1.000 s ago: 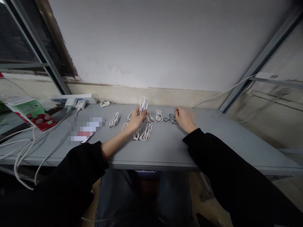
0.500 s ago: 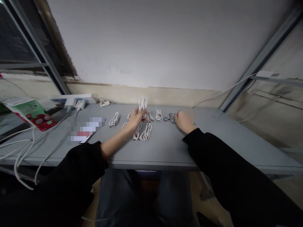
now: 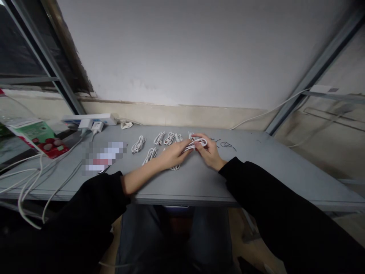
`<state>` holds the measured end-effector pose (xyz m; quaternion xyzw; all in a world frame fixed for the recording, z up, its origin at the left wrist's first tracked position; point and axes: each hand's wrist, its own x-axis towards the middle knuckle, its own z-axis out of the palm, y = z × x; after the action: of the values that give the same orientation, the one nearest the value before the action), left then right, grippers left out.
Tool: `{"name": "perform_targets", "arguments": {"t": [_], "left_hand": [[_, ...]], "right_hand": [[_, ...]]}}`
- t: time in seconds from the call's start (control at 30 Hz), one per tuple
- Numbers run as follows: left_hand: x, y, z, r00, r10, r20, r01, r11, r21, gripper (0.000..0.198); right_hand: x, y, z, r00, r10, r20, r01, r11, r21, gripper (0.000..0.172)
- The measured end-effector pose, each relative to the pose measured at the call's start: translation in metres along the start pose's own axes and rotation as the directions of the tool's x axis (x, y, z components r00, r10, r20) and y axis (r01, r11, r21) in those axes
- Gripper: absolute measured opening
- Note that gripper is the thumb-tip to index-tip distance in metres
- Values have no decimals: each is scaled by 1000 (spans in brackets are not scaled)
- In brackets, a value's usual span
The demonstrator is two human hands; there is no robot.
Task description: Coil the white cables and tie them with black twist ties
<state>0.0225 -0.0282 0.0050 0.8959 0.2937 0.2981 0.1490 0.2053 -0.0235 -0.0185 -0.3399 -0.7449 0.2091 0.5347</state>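
Observation:
A coiled white cable (image 3: 202, 142) is held between my two hands just above the grey table. My left hand (image 3: 177, 153) is closed round its left end. At the loop on the right, my right hand (image 3: 210, 151) pinches it between thumb and fingers; whether those fingers also hold a black tie cannot be seen. Black twist ties (image 3: 227, 145) lie on the table beyond my right hand. Several more white cable coils lie behind and to the left of my hands, among them one coil (image 3: 138, 144) farther left; some are partly hidden by my left hand and forearm.
On the left, a white power strip (image 3: 107, 118) with plugged-in chargers stands behind a blurred-out flat item (image 3: 105, 156). A green and red package (image 3: 42, 139) and loose white cords (image 3: 35, 175) lie farther left. A pale wall (image 3: 182, 57) rises behind the table (image 3: 182, 188).
My left hand has lowered the coiled cable and brought it rightward. My right hand has moved left from the black ties and now grips the coil's loop.

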Motion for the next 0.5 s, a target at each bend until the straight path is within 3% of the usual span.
{"name": "perform_targets", "arguments": {"t": [0.07,0.2,0.3,0.37,0.4,0.43,0.5], "left_hand": [[-1,1,2,1000,1,10,-1,1000,12,29],[-1,7,1,1000,-9,-25,9,1000,8,28],[-4,22,-16,981,-56,-184,42,996,-80,29],[-18,37,-34,953,-182,-242,128,967,-222,26],[-31,45,-44,949,-225,-222,151,941,-304,24],[-50,52,-52,958,-253,-134,185,905,-382,21],[-98,61,-63,951,-221,218,300,831,-468,20]], "right_hand": [[0,-2,4,997,9,-72,-6,999,41,38],[2,-2,10,979,105,-177,-78,986,149,41],[4,2,11,960,229,-163,-183,949,257,42],[3,6,11,949,297,-110,-258,926,275,42],[3,7,11,946,317,-70,-289,921,262,42],[2,8,11,946,323,-20,-309,921,236,42],[-1,8,11,946,308,106,-322,933,160,42]]}}
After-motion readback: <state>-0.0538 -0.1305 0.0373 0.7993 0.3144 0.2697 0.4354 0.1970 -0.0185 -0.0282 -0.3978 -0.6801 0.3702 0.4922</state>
